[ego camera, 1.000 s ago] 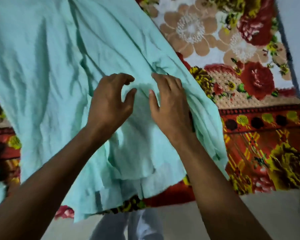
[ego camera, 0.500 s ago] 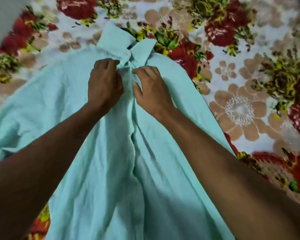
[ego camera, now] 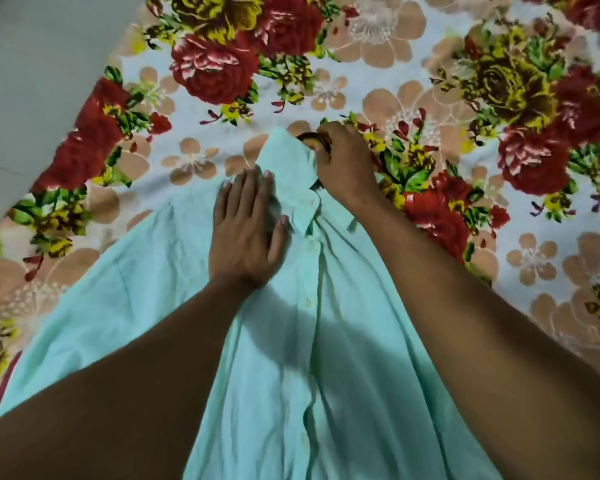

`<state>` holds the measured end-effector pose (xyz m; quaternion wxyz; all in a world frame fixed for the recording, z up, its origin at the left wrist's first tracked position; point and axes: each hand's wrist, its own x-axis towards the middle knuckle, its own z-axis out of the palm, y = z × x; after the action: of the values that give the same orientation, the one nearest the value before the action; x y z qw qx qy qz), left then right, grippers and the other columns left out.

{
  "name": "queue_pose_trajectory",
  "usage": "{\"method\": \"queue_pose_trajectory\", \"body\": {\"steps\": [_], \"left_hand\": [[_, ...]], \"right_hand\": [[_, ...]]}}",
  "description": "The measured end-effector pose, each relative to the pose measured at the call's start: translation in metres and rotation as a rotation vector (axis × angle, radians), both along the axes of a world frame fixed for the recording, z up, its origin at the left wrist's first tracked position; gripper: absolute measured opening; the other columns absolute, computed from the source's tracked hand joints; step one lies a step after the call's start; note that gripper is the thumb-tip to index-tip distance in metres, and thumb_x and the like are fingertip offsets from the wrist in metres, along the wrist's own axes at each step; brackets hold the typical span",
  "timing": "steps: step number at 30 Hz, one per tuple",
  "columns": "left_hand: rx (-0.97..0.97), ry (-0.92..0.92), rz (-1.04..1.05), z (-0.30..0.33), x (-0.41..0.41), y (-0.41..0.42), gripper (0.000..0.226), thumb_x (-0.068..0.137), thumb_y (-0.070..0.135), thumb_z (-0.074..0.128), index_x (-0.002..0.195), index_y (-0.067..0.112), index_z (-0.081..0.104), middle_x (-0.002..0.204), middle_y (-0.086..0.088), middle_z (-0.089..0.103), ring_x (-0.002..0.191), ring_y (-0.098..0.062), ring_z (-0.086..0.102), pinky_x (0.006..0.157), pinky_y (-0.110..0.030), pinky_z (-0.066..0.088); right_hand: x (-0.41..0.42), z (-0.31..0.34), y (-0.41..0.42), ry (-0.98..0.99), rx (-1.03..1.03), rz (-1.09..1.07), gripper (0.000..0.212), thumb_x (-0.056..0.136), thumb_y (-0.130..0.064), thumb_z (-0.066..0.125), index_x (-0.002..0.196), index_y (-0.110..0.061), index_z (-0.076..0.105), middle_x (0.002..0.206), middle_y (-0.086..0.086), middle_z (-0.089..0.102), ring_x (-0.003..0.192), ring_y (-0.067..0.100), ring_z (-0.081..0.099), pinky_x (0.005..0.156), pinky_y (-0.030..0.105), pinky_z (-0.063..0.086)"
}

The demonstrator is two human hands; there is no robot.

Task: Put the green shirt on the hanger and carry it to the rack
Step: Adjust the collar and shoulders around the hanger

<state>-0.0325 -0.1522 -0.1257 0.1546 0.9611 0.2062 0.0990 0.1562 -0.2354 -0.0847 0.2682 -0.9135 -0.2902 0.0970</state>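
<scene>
The pale green shirt (ego camera: 312, 358) lies buttoned-side up on a flowered bedspread, collar pointing away from me. My left hand (ego camera: 246, 226) rests flat on the shirt just left of the collar, fingers spread. My right hand (ego camera: 343, 164) is closed around the dark hook of the hanger (ego camera: 309, 137), which sticks out past the collar. The rest of the hanger is hidden under the cloth.
The flowered bedspread (ego camera: 430, 98) fills most of the view. A plain grey wall or floor (ego camera: 32, 81) borders it at the upper left. No rack is in sight.
My hands have left the placket below the collar. The left hand now lies flat beside the collar and the right hand has reached past it to grip the hanger hook.
</scene>
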Motion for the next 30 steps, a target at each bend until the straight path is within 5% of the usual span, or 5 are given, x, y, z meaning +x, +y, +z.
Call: {"method": "queue_pose_trajectory", "body": {"steps": [6, 18, 22, 26, 30], "left_hand": [[-0.022, 0.027, 0.040, -0.003, 0.008, 0.003, 0.076, 0.097, 0.044, 0.039, 0.162, 0.010, 0.020, 0.170, -0.012, 0.015, 0.159, -0.023, 0.007, 0.127, -0.051, 0.011], [-0.028, 0.005, 0.065, -0.006, 0.007, 0.004, 0.077, 0.097, 0.047, 0.035, 0.162, 0.008, 0.021, 0.170, -0.012, 0.015, 0.159, -0.024, 0.008, 0.126, -0.051, 0.016], [-0.004, 0.005, 0.057, -0.008, 0.007, 0.003, 0.078, 0.097, 0.048, 0.035, 0.162, 0.008, 0.020, 0.171, -0.012, 0.014, 0.159, -0.023, 0.007, 0.127, -0.051, 0.015], [0.004, 0.011, 0.062, -0.010, 0.006, 0.003, 0.078, 0.097, 0.048, 0.035, 0.162, 0.009, 0.019, 0.171, -0.011, 0.013, 0.159, -0.023, 0.007, 0.126, -0.051, 0.016], [0.013, -0.006, 0.057, -0.008, 0.006, 0.002, 0.076, 0.098, 0.046, 0.040, 0.162, 0.009, 0.022, 0.170, -0.013, 0.017, 0.159, -0.024, 0.009, 0.126, -0.051, 0.016]], "right_hand": [[0.031, 0.010, 0.011, 0.103, 0.055, -0.023, 0.015, 0.093, -0.014, 0.072, 0.103, -0.004, 0.075, 0.099, 0.013, 0.073, 0.091, 0.026, 0.067, 0.086, 0.043, 0.056], [0.061, 0.001, -0.010, -0.017, -0.002, 0.004, 0.015, 0.093, -0.022, 0.071, 0.102, -0.010, 0.075, 0.099, 0.009, 0.070, 0.092, 0.026, 0.065, 0.084, 0.044, 0.056], [0.052, 0.022, -0.038, -0.082, 0.125, -0.134, 0.025, 0.097, -0.035, 0.066, 0.099, -0.012, 0.075, 0.093, 0.005, 0.073, 0.086, 0.018, 0.065, 0.076, 0.028, 0.050], [0.022, 0.027, -0.087, -0.080, 0.005, -0.317, 0.044, 0.093, -0.056, 0.060, 0.100, -0.014, 0.070, 0.088, 0.005, 0.071, 0.083, 0.025, 0.067, 0.072, 0.038, 0.055], [0.000, 0.017, -0.085, 0.135, -0.250, -0.255, 0.072, 0.089, -0.070, 0.059, 0.127, -0.009, 0.059, 0.119, 0.015, 0.066, 0.111, 0.036, 0.062, 0.087, 0.044, 0.054]]}}
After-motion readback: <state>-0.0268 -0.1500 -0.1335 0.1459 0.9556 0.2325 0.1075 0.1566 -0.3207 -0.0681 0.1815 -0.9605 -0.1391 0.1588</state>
